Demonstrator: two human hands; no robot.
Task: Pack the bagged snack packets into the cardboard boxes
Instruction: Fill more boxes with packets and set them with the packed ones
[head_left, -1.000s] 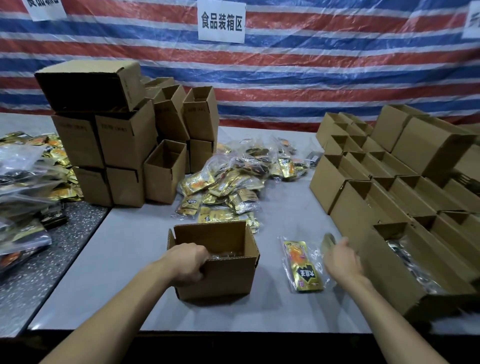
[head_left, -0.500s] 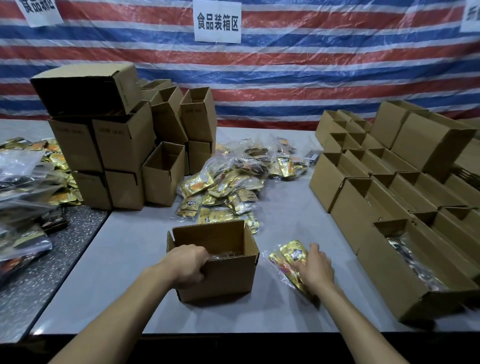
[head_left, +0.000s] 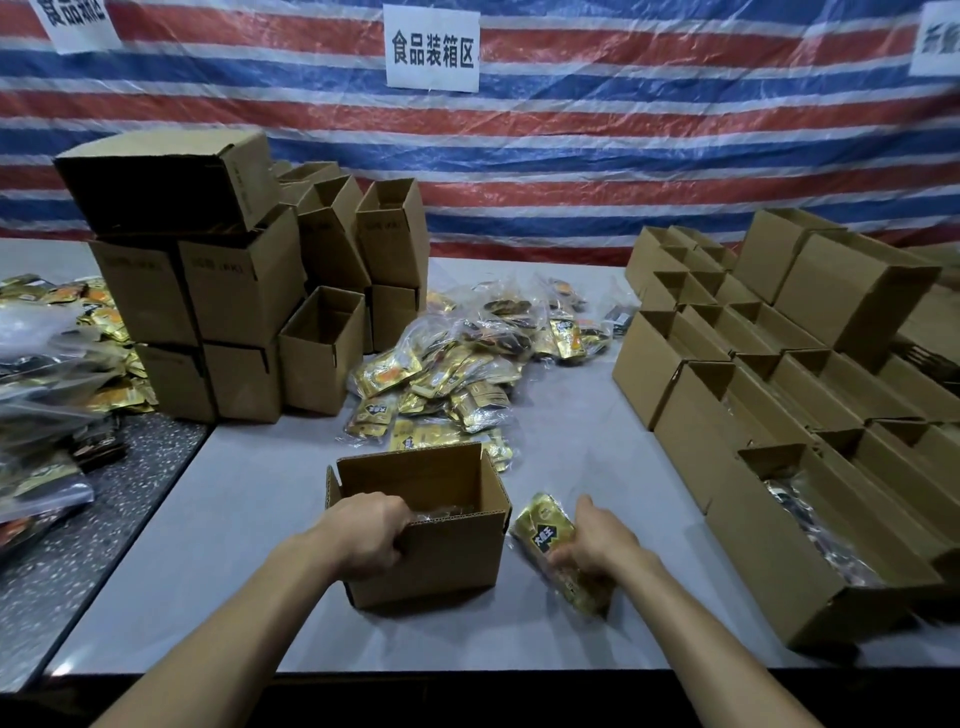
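An open cardboard box (head_left: 441, 564) stands on the grey table just in front of me, with something in clear plastic lying low inside it. My left hand (head_left: 366, 535) grips the box's near left rim. Right beside the box, my right hand (head_left: 605, 540) holds a clear bag of gold snack packets (head_left: 550, 540), tilted and lifted at its far end. A heap of bagged gold packets (head_left: 457, 374) lies behind the box.
Stacked empty boxes (head_left: 223, 291) stand at the back left. Rows of open boxes (head_left: 779, 374) fill the right side; the nearest one (head_left: 810, 566) holds a bag. More bagged packets (head_left: 57, 364) lie on the speckled table at left. A striped tarp hangs behind.
My right hand reached the bag on the table, took hold of it and drew it left toward the box, tilting it up. My left hand stayed on the box rim.
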